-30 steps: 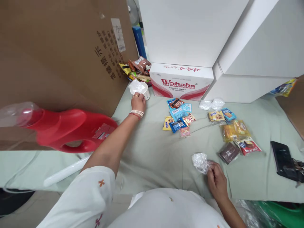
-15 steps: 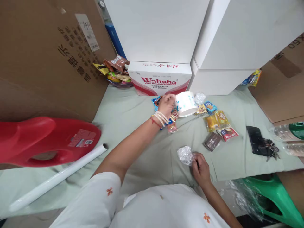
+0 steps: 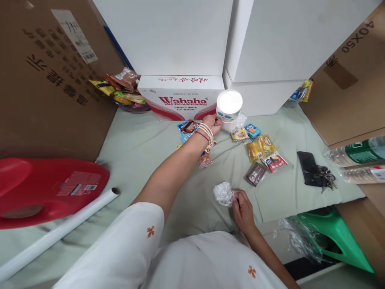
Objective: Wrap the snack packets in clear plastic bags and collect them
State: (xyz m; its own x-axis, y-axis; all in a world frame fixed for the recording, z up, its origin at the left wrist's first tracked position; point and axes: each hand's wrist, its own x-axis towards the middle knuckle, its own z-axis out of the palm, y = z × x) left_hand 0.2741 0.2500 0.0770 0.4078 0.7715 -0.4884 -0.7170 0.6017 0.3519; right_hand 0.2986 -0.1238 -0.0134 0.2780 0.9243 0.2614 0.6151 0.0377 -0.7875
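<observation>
Left hand (image 3: 212, 122): grip pinched on the lower wall of a white cup (image 3: 229, 106), fingers on its blue-patterned side. The cup sits just in front of the right corner of the Wahaha box (image 3: 180, 98), tilted so that its mouth faces the camera. Whether its base touches anything cannot be told.

Right hand (image 3: 242, 206): grip closed on a crumpled clear wrap (image 3: 223, 194), well in front of the box and near the person's body, low over the tabletop (image 3: 144, 156).

Assessment of handling: a thin cup held by a finger pinch on one side is likely to flex or swing. A hold wrapped further round the wall, with the mouth kept level, would be steadier. The wrap is light and springy, so a firm pinch suits it.

Legible writing:
- Box front: "Wahaha" in red, with "PURIFIED WATER FOR DRINKING" in small print beneath. There are red characters on the lid.
- Carton (image 3: 351, 60) right of the box: "40X50".
- Carton (image 3: 45, 80) left of the box: large printed characters and a white barcode label.
- Red jug (image 3: 45, 188), far left of the box: the label is too small to read.

Other items: snack packets (image 3: 255, 150) lie in front of the box and to its right. A phone (image 3: 306, 173) and keys (image 3: 326, 176) lie further right.
</observation>
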